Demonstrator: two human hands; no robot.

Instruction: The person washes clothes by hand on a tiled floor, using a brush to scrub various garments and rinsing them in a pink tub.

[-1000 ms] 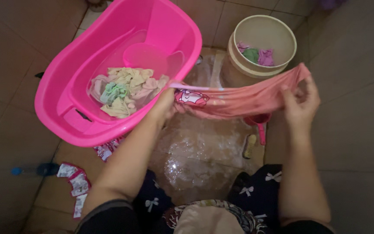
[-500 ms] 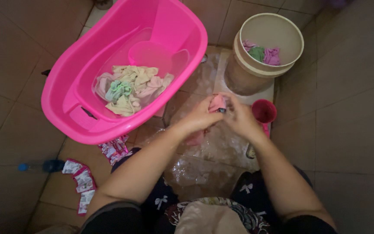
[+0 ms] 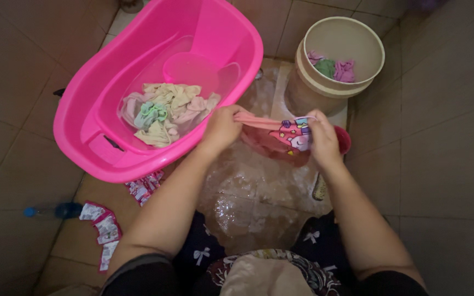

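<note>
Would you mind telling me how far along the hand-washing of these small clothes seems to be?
Done, it seems: a few wrung pieces, green and purple, lie in the beige bucket. In hand: the left hand and right hand stretch a pink printed garment over the wet, soapy floor. Left: a heap of cream, pink and green clothes sits in the pink tub, so most remains.

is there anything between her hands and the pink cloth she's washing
No. The left hand and right hand both grip the pink printed garment directly, stretched between them above the wet floor; nothing visible sits between.
</note>
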